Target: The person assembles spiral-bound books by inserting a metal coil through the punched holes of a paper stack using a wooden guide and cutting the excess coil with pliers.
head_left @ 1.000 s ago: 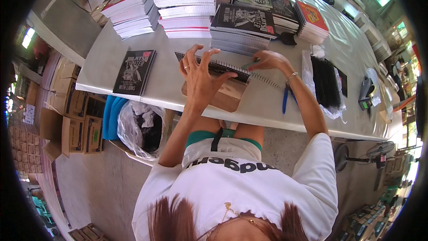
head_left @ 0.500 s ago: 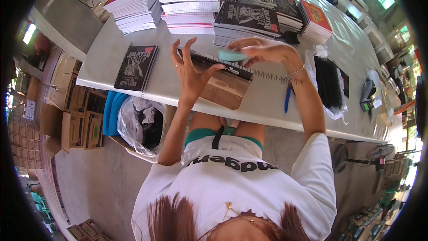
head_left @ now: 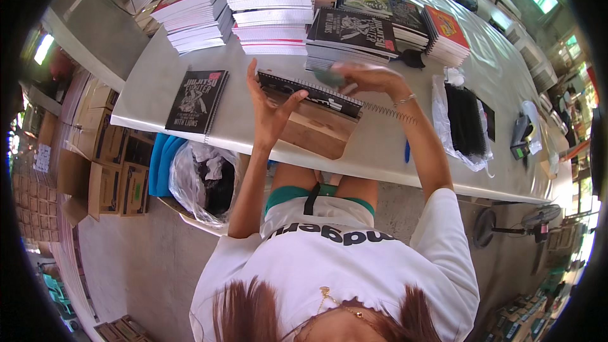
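— What have your hands got right now?

— My left hand point(head_left: 269, 111) is spread open, palm pressed against the near end of the black notebook point(head_left: 310, 94), which lies tilted on a wooden block point(head_left: 313, 128) at the front edge of the white table point(head_left: 152, 98). My right hand point(head_left: 367, 78) is curled loosely over a small green thing point(head_left: 330, 78) at the far side of the notebook; it is blurred, so I cannot tell how firmly I grip it.

— What might go wrong?

— The wire coil point(head_left: 389, 113) sticks out to the right past the cover. If I push unevenly, I think the notebook could slide off the block, since only my palm steadies it. The blue pen point(head_left: 406, 151) lies near the table edge and a nudge from my forearm might knock it off.
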A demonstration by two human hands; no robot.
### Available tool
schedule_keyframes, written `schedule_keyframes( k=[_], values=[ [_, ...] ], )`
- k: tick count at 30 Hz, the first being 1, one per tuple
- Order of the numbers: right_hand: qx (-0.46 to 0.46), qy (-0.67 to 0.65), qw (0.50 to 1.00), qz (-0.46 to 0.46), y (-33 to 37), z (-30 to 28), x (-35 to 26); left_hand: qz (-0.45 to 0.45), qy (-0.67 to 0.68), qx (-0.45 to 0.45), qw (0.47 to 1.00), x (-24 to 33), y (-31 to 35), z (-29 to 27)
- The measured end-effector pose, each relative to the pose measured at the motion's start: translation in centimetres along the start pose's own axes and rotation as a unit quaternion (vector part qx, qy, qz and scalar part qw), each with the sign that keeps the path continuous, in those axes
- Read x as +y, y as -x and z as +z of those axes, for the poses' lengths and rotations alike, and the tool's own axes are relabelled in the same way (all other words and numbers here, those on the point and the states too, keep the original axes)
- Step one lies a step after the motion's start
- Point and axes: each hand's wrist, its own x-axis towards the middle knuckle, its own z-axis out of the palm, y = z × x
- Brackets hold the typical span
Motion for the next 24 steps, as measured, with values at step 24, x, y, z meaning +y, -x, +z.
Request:
schedule_keyframes(
  k=[24],
  values=[
    [-0.138,0.178,0.972,-0.059,-2.3,3.7,-5.5,-0.051,0.018,-0.038,0.998,-0.4,-0.1,-3.1]
  ],
)
